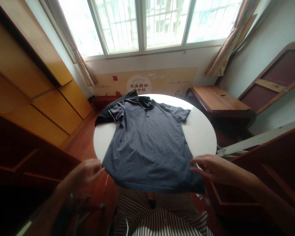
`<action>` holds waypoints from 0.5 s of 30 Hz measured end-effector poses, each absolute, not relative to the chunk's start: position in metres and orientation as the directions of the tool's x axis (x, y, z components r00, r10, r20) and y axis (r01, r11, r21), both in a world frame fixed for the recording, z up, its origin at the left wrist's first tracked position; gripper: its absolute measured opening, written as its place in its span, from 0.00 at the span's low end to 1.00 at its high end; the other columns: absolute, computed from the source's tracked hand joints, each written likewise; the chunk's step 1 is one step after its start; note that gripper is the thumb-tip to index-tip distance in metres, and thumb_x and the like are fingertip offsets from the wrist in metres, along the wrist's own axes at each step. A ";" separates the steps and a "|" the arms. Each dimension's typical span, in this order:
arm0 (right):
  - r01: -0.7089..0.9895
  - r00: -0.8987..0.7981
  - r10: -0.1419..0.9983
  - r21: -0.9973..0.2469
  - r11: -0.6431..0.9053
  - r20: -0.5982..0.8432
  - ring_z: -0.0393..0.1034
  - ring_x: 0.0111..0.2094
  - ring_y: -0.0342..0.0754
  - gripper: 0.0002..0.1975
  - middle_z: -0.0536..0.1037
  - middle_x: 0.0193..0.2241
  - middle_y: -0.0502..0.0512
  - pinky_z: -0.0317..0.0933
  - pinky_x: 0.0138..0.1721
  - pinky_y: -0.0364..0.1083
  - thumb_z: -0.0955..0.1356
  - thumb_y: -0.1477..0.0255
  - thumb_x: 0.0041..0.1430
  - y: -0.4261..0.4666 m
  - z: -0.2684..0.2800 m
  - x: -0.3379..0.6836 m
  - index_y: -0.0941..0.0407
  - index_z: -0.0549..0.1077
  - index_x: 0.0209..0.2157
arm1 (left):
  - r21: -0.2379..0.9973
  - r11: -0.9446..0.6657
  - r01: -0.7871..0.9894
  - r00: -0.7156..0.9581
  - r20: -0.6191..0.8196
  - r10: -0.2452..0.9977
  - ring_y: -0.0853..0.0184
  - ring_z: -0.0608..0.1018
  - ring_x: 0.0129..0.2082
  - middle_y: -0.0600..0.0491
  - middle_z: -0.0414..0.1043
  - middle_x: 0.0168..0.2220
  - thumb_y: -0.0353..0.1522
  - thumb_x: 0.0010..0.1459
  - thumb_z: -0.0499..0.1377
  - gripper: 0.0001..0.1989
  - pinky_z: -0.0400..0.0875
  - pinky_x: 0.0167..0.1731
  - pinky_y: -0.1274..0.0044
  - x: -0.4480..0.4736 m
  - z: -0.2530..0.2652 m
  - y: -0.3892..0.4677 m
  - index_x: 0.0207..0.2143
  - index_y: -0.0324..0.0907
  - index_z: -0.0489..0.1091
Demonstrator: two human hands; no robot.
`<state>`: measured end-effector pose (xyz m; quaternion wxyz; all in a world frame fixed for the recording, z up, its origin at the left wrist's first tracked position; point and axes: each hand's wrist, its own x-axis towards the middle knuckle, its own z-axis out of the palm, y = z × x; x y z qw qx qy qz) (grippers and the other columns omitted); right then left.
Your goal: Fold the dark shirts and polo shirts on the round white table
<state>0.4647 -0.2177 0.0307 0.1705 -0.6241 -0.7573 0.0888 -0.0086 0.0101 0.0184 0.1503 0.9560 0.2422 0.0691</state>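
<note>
One slate-grey, black-collared cloth polo shirt [149, 144] is lying spread, buttons up, on one round white desk [206, 137], its hem overhanging the near edge. It is looking light, soft and limp, best held by its edges near the hem. Two hands are gripping: the left hand [89, 170] is pinching the near-left corner, the right hand [206, 166] the opposite side edge, fingers nearly together. One black cloth garment [104, 116] is lying by the left-hand sleeve.

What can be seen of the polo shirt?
The polo shirt is dark gray, short-sleeved, with a black collar, button placket and white cuff trim. Its fabric looks thin and creased. It lies front up on the white table, collar toward the window, one sleeve over a black garment, hem past the near edge. The left hand pinches a hem corner; the right hand, the opposite side.
</note>
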 end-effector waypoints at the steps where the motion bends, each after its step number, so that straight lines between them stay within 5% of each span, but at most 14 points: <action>1: 0.890 -0.242 0.960 -0.362 0.278 0.142 0.70 0.23 0.43 0.15 0.76 0.22 0.50 0.65 0.29 0.41 0.65 0.62 0.66 -0.188 0.036 0.463 0.55 0.78 0.32 | 0.294 -0.875 0.385 0.893 0.121 0.433 0.69 0.71 0.27 0.55 0.69 0.25 0.35 0.66 0.53 0.14 0.67 0.32 0.78 0.016 0.029 0.024 0.26 0.41 0.67; 4: 0.856 -0.284 0.930 -0.374 0.356 0.234 0.75 0.38 0.47 0.19 0.81 0.38 0.58 0.68 0.43 0.45 0.61 0.61 0.68 -0.091 0.045 0.449 0.58 0.79 0.42 | 0.239 -0.941 0.241 0.916 0.263 0.302 0.65 0.76 0.40 0.48 0.75 0.38 0.35 0.69 0.50 0.14 0.70 0.46 0.74 0.100 0.039 0.065 0.37 0.40 0.73; 8: 0.904 -0.266 0.950 -0.300 0.305 0.166 0.71 0.52 0.51 0.27 0.78 0.50 0.63 0.61 0.56 0.55 0.58 0.55 0.69 -0.015 0.031 0.424 0.61 0.77 0.50 | 0.186 -0.963 0.195 0.964 0.144 0.223 0.58 0.63 0.65 0.44 0.65 0.63 0.40 0.70 0.49 0.21 0.55 0.64 0.62 0.162 0.007 0.097 0.60 0.43 0.67; 12: 0.914 -0.290 0.952 -0.264 0.306 0.101 0.58 0.64 0.61 0.28 0.67 0.62 0.65 0.48 0.62 0.66 0.62 0.53 0.67 -0.022 -0.008 0.424 0.57 0.71 0.59 | 0.144 -0.933 0.330 0.941 0.026 0.337 0.55 0.52 0.70 0.45 0.48 0.71 0.45 0.70 0.47 0.29 0.47 0.66 0.56 0.134 -0.029 0.092 0.69 0.46 0.53; 15: 0.911 -0.331 0.941 -0.235 0.339 0.073 0.43 0.70 0.65 0.31 0.54 0.69 0.60 0.37 0.65 0.70 0.62 0.52 0.67 -0.055 -0.030 0.432 0.49 0.61 0.67 | 0.128 -0.920 0.371 0.925 0.034 0.377 0.55 0.50 0.71 0.45 0.45 0.71 0.46 0.69 0.48 0.32 0.47 0.66 0.55 0.094 -0.037 0.077 0.71 0.49 0.47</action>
